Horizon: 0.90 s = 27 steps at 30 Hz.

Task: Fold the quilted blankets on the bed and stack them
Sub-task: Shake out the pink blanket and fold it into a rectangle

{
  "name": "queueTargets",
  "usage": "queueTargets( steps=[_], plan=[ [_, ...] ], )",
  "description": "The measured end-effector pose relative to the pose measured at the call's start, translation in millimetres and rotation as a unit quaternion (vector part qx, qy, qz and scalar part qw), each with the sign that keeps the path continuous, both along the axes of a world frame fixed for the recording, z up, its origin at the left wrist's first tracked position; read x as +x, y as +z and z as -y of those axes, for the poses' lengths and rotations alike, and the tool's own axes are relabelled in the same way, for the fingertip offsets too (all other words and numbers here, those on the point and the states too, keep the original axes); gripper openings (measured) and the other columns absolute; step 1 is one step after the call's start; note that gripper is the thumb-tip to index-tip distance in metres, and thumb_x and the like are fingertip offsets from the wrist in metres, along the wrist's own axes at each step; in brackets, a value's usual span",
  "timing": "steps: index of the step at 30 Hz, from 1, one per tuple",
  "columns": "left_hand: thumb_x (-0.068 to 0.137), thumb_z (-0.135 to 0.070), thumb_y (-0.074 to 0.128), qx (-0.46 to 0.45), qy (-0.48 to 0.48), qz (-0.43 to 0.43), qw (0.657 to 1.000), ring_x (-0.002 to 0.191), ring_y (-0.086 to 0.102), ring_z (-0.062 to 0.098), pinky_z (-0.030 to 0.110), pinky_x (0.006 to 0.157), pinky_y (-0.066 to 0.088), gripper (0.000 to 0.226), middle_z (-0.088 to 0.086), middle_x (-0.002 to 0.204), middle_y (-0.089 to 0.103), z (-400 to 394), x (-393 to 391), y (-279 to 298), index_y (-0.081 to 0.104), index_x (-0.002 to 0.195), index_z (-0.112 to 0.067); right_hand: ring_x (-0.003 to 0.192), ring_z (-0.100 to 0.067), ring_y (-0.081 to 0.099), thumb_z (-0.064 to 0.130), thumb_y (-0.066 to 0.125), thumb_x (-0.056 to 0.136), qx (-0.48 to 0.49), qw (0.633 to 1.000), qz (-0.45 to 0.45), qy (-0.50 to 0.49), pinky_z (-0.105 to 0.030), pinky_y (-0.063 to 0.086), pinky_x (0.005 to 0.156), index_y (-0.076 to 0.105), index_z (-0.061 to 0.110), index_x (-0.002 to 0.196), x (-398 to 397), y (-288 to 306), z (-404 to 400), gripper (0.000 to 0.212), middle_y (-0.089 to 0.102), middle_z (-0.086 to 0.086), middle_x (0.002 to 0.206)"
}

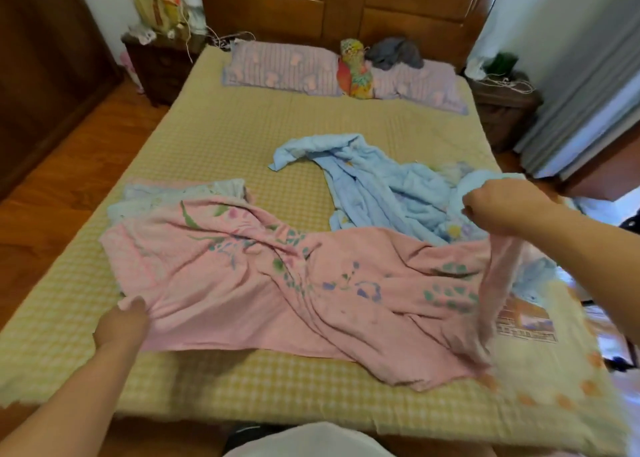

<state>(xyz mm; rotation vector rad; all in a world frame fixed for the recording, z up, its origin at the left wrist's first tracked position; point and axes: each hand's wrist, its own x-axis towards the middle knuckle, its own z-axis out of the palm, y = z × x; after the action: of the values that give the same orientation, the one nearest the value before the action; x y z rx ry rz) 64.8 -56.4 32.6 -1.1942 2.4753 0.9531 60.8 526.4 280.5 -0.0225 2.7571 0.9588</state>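
Head view: pink blanket point(277, 283) lying rumpled on bed point(214, 134); left hand point(121, 321) gripping its near-left corner, right hand point(498, 207) lifting its right edge; blue blanket point(377, 186) crumpled behind it.

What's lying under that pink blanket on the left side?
A pale blue floral blanket peeks out from under the pink blanket; how far it extends underneath is hidden.

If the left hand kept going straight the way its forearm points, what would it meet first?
More of the pink blanket it already grips: the left hand points up the bed over that spread cloth. Beyond it lies the blue blanket, though depth is uncertain.
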Motion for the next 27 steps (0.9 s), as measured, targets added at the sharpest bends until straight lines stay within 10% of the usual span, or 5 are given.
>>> queueTargets(
  steps=[12,15,21,24,27],
  plan=[
    [0.107,-0.026,0.041,-0.146,0.093,-0.001,0.985,0.120,0.055,0.047,0.055,0.096,0.049,0.042,0.030,0.131,0.055,251,32,96,0.055,0.137,0.000,0.064,-0.038,0.061,0.039,0.052,0.101,-0.317,0.918,-0.175,0.159,-0.032,0.033,0.052,0.064,0.010,0.074,-78,-13,253,0.041,0.060,-0.018,0.065],
    [0.106,-0.038,0.047,-0.071,-0.029,-0.027,0.997,0.096,0.064,0.037,0.044,0.083,0.053,0.046,0.022,0.113,0.066,237,51,98,0.063,0.124,0.001,0.058,-0.037,0.059,0.047,0.046,0.098,-0.416,0.862,-0.146,0.248,-0.032,0.034,0.051,0.048,0.021,0.062,-87,-2,390,0.044,0.049,-0.006,0.051],
    [0.104,-0.011,0.053,0.181,-0.126,-0.158,0.962,0.124,0.056,0.014,0.028,0.096,0.047,0.042,-0.010,0.130,0.058,195,81,93,0.047,0.145,-0.023,0.062,-0.026,0.060,0.049,0.036,0.102,-0.563,0.746,0.047,0.353,-0.035,0.041,0.055,0.047,0.026,0.067,-5,-81,615,0.043,0.063,-0.003,0.064],
    [0.100,-0.002,0.045,0.287,-0.165,-0.096,0.939,0.087,0.072,0.003,0.020,0.070,0.054,0.017,-0.008,0.081,0.071,183,89,89,0.058,0.101,-0.012,0.070,-0.025,0.062,0.059,0.028,0.102,-0.614,0.741,0.078,0.261,-0.038,0.044,0.060,0.054,0.023,0.076,42,-133,645,0.051,0.066,-0.003,0.073],
    [0.091,-0.010,0.055,0.294,-0.257,-0.061,0.919,0.087,0.070,-0.001,0.019,0.072,0.053,0.019,-0.009,0.089,0.076,179,96,86,0.065,0.102,-0.020,0.066,-0.019,0.057,0.056,0.033,0.102,-0.689,0.719,0.045,0.084,-0.034,0.036,0.061,0.050,0.023,0.073,57,-159,636,0.047,0.060,-0.003,0.067]
  ],
)
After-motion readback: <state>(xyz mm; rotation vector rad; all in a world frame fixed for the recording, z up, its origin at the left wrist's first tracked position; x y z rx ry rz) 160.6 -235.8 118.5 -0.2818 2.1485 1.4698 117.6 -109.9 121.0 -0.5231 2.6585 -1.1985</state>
